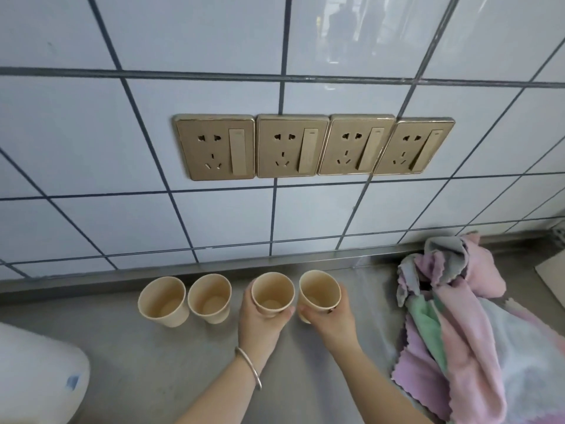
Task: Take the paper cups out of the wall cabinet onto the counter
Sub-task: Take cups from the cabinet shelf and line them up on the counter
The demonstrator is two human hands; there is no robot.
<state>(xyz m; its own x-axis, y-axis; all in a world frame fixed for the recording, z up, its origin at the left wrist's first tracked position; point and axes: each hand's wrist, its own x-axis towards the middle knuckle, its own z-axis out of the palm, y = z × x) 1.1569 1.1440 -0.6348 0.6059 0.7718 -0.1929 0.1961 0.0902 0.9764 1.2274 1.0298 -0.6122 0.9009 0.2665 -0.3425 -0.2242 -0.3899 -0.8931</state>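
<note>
Two paper cups [162, 302] [209, 299] stand upright and free on the steel counter [128, 347] by the tiled wall, so the task looks well advanced; the wall cabinet is out of view, remaining stock unknown. Left hand [260, 321] has fingers wrapped on a third cup [272, 293]. Right hand [331, 316] clasps a fourth cup [319, 293], both at or just above the counter.

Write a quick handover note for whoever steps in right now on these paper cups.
Left hand: grip closed on the third cup.
Right hand: grip closed on the fourth cup.
Two more cups stand upright and free on the counter, in a row by the wall.
Done: two cups set down.
Left: release the two held cups. The cabinet is out of view, so check it for more.
</note>
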